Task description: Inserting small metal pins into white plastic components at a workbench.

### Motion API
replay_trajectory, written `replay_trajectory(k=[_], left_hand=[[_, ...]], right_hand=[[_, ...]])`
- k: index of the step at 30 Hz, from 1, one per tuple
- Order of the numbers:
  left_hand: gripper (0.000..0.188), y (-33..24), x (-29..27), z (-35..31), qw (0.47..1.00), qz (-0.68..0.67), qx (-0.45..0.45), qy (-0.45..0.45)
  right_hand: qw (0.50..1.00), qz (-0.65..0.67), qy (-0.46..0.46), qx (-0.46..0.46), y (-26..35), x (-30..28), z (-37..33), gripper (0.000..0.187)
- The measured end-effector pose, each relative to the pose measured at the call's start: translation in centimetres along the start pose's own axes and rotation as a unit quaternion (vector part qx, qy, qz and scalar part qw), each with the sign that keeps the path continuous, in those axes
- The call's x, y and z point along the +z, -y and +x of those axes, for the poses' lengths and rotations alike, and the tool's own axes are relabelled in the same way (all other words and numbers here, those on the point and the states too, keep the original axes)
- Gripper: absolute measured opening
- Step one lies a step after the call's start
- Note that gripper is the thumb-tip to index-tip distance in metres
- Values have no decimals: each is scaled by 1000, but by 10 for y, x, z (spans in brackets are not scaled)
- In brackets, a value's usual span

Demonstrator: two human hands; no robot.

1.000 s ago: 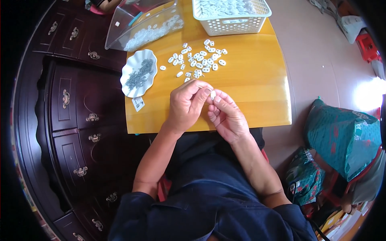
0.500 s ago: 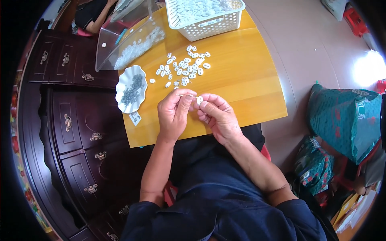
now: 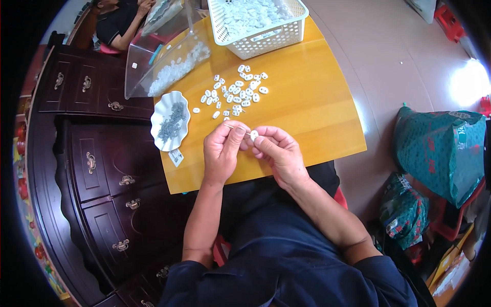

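Nearest is the person's own dark navy shirt point(image 3: 291, 261), with both bare forearms reaching forward from its short sleeves to the near edge of the yellow wooden tabletop point(image 3: 307, 117). The two hands meet just above that edge, fingertips close together. The left hand point(image 3: 221, 153) pinches a thin pale stick point(image 3: 228, 126) between thumb and forefinger, the stick slanting toward the other hand. The right hand point(image 3: 286, 158) pinches a small white oval piece point(image 3: 254, 134) between thumb and forefinger, its other fingers curled below; whether the stick enters the piece is too small to tell. To the left, a small printed label point(image 3: 176, 157) lies by the scalloped white dish point(image 3: 159, 123), which holds a heap of small grey bits point(image 3: 173, 123). The dark wooden cabinet point(image 3: 92, 133) with metal handles stands along that side, while two teal patterned bags point(image 3: 434, 153) sit well off to the right. Beyond the hands, loose white pieces point(image 3: 263, 90) with dark marks are scattered across the tabletop. Farther still come a clear bin point(image 3: 139, 77) of translucent pieces point(image 3: 171, 77) and a white perforated basket point(image 3: 271, 41) full of pale pieces point(image 3: 255, 18). Past the bin, at upper left, is another person in a dark shirt point(image 3: 115, 25)
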State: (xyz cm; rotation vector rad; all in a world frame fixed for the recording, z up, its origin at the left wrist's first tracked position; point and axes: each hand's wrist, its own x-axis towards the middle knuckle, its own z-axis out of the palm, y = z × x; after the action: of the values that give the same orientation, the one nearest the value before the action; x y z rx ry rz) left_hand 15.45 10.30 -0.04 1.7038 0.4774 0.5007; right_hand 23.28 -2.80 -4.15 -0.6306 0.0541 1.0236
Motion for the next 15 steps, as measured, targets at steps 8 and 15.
replay_trajectory(k=[8,15], left_hand=[[21,-3,1,-1,1000,14,-3,-8],[20,-2,0,0,1000,20,1,10]], right_hand=[[1000,-8,13,-3,0,-8,1,19],[1000,-6,13,-1,1,-6,0,22]])
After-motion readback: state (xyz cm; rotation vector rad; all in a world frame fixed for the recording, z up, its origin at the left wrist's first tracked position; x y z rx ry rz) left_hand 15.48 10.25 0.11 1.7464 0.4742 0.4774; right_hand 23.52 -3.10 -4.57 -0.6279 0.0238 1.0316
